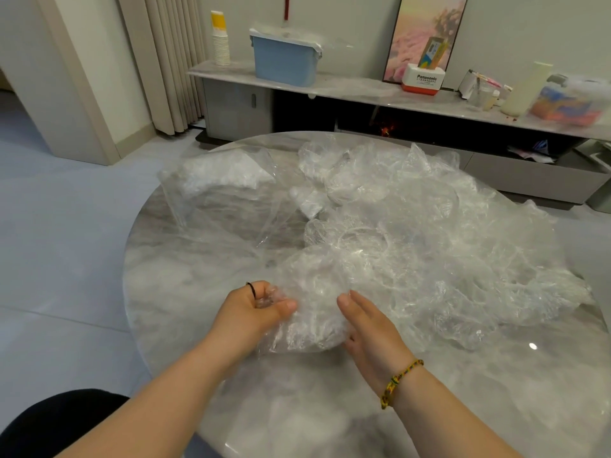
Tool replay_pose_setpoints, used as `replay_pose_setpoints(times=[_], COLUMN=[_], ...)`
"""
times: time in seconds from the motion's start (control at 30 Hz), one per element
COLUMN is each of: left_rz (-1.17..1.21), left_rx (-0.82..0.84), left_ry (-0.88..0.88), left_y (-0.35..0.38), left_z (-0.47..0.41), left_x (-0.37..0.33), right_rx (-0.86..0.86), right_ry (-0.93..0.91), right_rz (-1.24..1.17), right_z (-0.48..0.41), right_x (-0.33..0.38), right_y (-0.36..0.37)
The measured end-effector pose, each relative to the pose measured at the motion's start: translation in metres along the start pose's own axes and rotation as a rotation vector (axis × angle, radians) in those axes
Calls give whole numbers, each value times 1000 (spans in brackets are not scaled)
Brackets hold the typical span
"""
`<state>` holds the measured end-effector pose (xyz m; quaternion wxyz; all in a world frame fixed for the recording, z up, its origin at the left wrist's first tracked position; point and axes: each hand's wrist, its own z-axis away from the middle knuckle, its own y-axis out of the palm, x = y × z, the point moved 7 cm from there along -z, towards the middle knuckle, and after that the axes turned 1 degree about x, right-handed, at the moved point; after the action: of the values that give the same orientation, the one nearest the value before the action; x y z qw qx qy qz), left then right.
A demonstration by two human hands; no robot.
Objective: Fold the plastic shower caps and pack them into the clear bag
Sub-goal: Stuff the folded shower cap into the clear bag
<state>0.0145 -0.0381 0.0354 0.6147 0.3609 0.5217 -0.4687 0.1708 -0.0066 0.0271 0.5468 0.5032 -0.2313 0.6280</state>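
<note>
We see one crinkled, transparent shower cap at the near side of one round marble table. Behind it lies one loose heap of caps, too tangled to count, and one clear bag lies further left. Our left hand curls its fingers around the cap's left edge, while our right hand lies almost straight against the right edge, and we cannot tell if it pinches.

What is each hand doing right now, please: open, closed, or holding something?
Left hand: closed, gripping the edge of a shower cap.
Right hand: open, straight fingers resting against the same cap.
</note>
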Motion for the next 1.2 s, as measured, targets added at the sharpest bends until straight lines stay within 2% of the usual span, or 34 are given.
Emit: replay_pose_setpoints(times=[0.13, 0.3, 0.4, 0.5, 0.57, 0.63, 0.7, 0.77, 0.93, 1.03, 1.1, 1.2], left_rz=[-66, -102, -136, -148, -167, -246, -430, -654, -1128, -1268, -1261, -1261], left_rx=[-38, 18, 67, 71, -26, -255, -475, -563, -446, -348, -311, -319], left_ry=[19, -9, -11, 21, 106, 206, 283, 304, 157, 5, -59, -36], left_y=[-2, 3, 5, 2, -15, -47, -76, -92, -89, -90, -94, -96], left_z=[1, 4, 7, 10, 6, 1, -4, -15, -57, -76, -82, -86], left_x=[-3, -2, -4, -14, -28, -46, -64, -74, -66, -47, -36, -35], right_rx=[130, -92, -37, -57, -109, -140, -152, -154, -148, -63, -8, 10], right_ry=[14, -39, -45, -45, -18, 15, 31, 28, -23, -70, -72, -19], right_rz=[23, 137, 131, 154, 125, 77, 37, 4, -86, -34, 88, 402], right_z=[-2, -7, -2, -2, -6, -12, -19, -28, -61, -87, -110, -145], right_x=[-4, -5, 1, 8, 11, 16, 24, 34, 67, 89, 96, 97], right_y=[13, 3, 11, 13, 7, 2, 2, 9, 40, 73, 95, 117])
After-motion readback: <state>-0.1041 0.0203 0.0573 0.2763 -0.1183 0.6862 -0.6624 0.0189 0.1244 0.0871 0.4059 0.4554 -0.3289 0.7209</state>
